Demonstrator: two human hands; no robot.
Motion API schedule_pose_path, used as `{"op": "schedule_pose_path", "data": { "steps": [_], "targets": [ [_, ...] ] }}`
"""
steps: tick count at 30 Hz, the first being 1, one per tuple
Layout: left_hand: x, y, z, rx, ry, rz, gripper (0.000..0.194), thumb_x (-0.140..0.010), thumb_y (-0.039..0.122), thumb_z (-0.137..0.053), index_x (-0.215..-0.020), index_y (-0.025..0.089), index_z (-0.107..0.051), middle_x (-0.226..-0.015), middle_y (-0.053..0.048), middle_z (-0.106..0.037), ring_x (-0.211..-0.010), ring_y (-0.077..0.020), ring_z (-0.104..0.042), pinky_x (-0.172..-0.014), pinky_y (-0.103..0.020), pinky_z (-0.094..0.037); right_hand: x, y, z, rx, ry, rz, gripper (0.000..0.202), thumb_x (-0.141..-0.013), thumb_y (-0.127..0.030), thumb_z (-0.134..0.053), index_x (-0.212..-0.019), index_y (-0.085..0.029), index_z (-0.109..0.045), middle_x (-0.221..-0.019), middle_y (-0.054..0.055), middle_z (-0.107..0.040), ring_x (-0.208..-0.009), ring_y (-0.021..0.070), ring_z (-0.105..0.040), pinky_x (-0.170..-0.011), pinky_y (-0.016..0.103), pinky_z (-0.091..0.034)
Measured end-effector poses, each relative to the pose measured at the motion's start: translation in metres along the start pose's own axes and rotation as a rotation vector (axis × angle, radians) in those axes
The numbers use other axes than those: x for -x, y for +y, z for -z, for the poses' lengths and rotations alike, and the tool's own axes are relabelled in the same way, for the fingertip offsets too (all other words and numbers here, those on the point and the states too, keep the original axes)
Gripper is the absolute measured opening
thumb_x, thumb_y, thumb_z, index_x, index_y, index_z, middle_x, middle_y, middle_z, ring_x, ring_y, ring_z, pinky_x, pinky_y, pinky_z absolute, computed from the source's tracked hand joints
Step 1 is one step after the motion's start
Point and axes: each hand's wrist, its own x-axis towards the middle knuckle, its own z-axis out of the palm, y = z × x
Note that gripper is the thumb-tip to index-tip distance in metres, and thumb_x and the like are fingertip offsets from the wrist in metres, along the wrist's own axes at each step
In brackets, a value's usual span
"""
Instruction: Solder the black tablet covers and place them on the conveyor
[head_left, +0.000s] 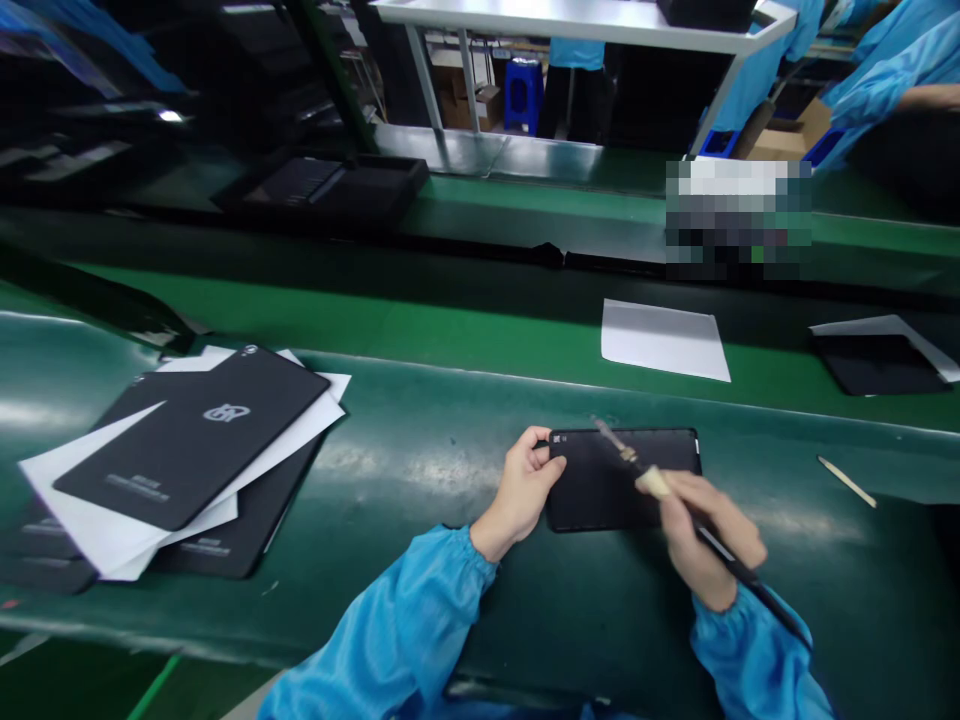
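A black tablet-sized panel (592,495) lies on the green bench, with small pale marks in its upper left corner. My left hand (525,485) is closed on its left edge, the thumb over the top face. In my right hand (705,530) is a soldering iron (654,482), gripped around its pale handle, a black cord trailing back past the wrist. Its thin tip is blurred and points up and left over the panel's upper edge. Whether the tip touches the panel, I cannot tell. The right hand covers the panel's lower right part.
Several black tablet covers (247,440) and white sheets (135,545) are stacked at left. A thin wooden stick (846,481) lies at right. Beyond the bench edge, a green belt carries a white sheet (664,340) and a black panel (877,363). Co-workers in blue sleeves (892,70) are behind.
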Motion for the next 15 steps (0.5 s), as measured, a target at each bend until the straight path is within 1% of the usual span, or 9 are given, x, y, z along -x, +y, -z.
{"op": "schedule_pose_path", "data": {
  "steps": [2,4,6,8,10,12,15],
  "targets": [
    [0.0,0.0,0.001,0.001,-0.006,-0.007,0.039,-0.072,0.028,-0.078,-0.097,0.02,-0.049,-0.075,0.0,-0.072,-0.062,-0.0143,-0.068,-0.064,-0.026,-0.054,-0.01,0.008,0.004,-0.042,0.208,-0.094,0.013,-0.089,-0.02,-0.068,-0.101,-0.018,-0.071,-0.084,0.006,-0.074,-0.076,0.0249,-0.073,-0.069,0.039,-0.062],
    [-0.001,0.002,0.002,-0.006,0.0,-0.008,0.04,-0.072,0.029,-0.078,-0.098,0.02,-0.05,-0.076,-0.001,-0.072,-0.064,-0.015,-0.069,-0.065,-0.026,-0.054,-0.024,0.017,0.008,-0.123,0.413,-0.135,0.014,-0.09,-0.026,-0.067,-0.1,-0.016,-0.069,-0.081,0.005,-0.072,-0.067,0.0232,-0.072,-0.063,0.039,-0.062],
    [-0.004,0.007,0.002,-0.009,0.024,-0.014,0.042,-0.071,0.03,-0.08,-0.1,0.019,-0.051,-0.077,-0.001,-0.073,-0.065,-0.015,-0.069,-0.065,-0.025,-0.054,-0.037,0.028,0.016,-0.204,0.545,-0.159,0.015,-0.091,-0.029,-0.067,-0.098,-0.015,-0.067,-0.079,0.004,-0.071,-0.062,0.0217,-0.071,-0.057,0.038,-0.063],
    [-0.013,0.017,0.0,-0.015,0.053,-0.032,0.044,-0.07,0.031,-0.081,-0.102,0.019,-0.054,-0.078,-0.001,-0.072,-0.066,-0.0144,-0.068,-0.066,-0.025,-0.054,-0.047,0.038,0.027,-0.233,0.632,-0.179,0.016,-0.091,-0.03,-0.066,-0.097,-0.015,-0.066,-0.078,0.003,-0.07,-0.061,0.021,-0.07,-0.054,0.036,-0.062],
    [-0.031,0.029,-0.006,-0.033,0.067,-0.065,0.047,-0.068,0.032,-0.083,-0.103,0.018,-0.056,-0.077,-0.001,-0.071,-0.065,-0.0134,-0.067,-0.065,-0.025,-0.053,-0.052,0.046,0.038,-0.207,0.716,-0.198,0.019,-0.091,-0.031,-0.065,-0.098,-0.014,-0.065,-0.078,0.004,-0.07,-0.06,0.0208,-0.069,-0.051,0.034,-0.061],
    [-0.061,0.041,-0.018,-0.061,0.065,-0.104,0.046,-0.067,0.032,-0.082,-0.102,0.018,-0.057,-0.076,-0.001,-0.07,-0.065,-0.0132,-0.066,-0.064,-0.025,-0.053,-0.054,0.052,0.048,-0.173,0.792,-0.21,0.022,-0.091,-0.033,-0.064,-0.099,-0.012,-0.064,-0.079,0.005,-0.07,-0.06,0.0207,-0.069,-0.05,0.034,-0.06],
    [-0.119,0.053,-0.049,-0.114,0.059,-0.138,0.035,-0.071,0.028,-0.077,-0.096,0.018,-0.055,-0.075,-0.001,-0.068,-0.069,-0.0143,-0.067,-0.07,-0.028,-0.055,-0.054,0.058,0.054,-0.148,0.852,-0.215,0.025,-0.09,-0.035,-0.062,-0.098,-0.011,-0.063,-0.078,0.006,-0.069,-0.056,0.0196,-0.067,-0.048,0.033,-0.058]
  ]
}}
